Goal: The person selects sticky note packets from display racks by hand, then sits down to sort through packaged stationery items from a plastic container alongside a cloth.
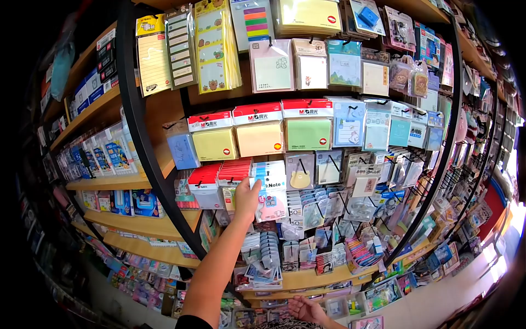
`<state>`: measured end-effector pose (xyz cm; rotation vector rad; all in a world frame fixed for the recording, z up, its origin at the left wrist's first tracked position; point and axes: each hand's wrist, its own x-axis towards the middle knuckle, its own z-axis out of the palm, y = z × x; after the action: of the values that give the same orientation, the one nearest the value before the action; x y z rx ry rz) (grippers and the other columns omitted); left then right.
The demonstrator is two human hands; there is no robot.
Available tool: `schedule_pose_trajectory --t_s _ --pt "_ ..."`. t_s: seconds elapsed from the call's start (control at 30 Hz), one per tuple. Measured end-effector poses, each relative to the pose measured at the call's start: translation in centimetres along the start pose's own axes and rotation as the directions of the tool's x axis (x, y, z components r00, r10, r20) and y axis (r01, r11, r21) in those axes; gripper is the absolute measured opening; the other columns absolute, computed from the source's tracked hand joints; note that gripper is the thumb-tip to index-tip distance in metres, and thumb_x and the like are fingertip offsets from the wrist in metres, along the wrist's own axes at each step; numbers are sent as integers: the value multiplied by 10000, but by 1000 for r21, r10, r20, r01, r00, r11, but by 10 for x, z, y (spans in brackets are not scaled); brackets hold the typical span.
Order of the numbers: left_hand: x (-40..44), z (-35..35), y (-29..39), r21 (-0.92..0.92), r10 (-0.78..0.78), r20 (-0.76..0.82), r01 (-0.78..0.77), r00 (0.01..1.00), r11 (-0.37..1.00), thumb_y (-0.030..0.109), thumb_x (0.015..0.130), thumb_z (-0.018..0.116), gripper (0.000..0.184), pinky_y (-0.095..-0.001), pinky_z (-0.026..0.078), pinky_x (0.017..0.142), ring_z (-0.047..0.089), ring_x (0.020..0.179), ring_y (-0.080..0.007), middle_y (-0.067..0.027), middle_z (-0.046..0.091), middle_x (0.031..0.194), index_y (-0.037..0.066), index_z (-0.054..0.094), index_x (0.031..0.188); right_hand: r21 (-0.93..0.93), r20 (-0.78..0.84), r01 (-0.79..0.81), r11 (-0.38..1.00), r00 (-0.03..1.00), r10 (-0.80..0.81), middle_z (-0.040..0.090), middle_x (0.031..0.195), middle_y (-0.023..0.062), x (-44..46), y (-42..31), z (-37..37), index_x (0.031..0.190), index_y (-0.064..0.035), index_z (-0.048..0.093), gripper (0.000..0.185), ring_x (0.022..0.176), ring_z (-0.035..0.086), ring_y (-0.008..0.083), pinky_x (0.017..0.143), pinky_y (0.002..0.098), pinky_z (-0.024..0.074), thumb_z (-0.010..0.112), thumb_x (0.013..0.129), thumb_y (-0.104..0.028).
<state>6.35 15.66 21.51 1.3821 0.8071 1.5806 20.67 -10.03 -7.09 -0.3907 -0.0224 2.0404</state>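
My left hand [247, 200] reaches up to a hanging row of sticky-note packs and pinches the edge of a white, blue and pink note pack [272, 192]. Its thumb lies on the pack's left side, and the other fingers are partly hidden. Just left of this hand hang red-topped packs [205, 183]. Above it are yellow [213, 143], peach [259, 138] and green [308, 133] sticky-note packs with red headers. Low in the view, my right hand [307, 309] has loosely curled, separated fingers and nothing visible in it.
Black uprights [143, 126] frame the rack on both sides. Wooden shelves [123, 226] with boxed goods stand at the left. Below the hooks, a wooden shelf [312, 278] carries many small packs. Bins [383, 296] sit lower, and more racks line the right.
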Motion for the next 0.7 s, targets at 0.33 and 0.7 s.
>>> schedule_pose_trajectory --t_s 0.33,0.7 --pt "-62 1 2 701 604 94 -483 791 524 60 725 608 416 -401 381 813 477 957 -305 -193 458 1037 -9 401 1079 -88 -50 88 992 994 -92 549 734 65 -19 3 59 891 -58 538 225 710 544 205 641 317 451 519 848 -278" --pt "-70 0 -18 700 452 442 -613 775 367 116 699 622 455 -425 271 920 378 1098 -330 -145 399 1225 20 469 1117 -205 -30 113 972 992 -122 605 986 115 19 -51 35 1001 -58 529 210 928 571 268 849 400 434 498 869 -218"
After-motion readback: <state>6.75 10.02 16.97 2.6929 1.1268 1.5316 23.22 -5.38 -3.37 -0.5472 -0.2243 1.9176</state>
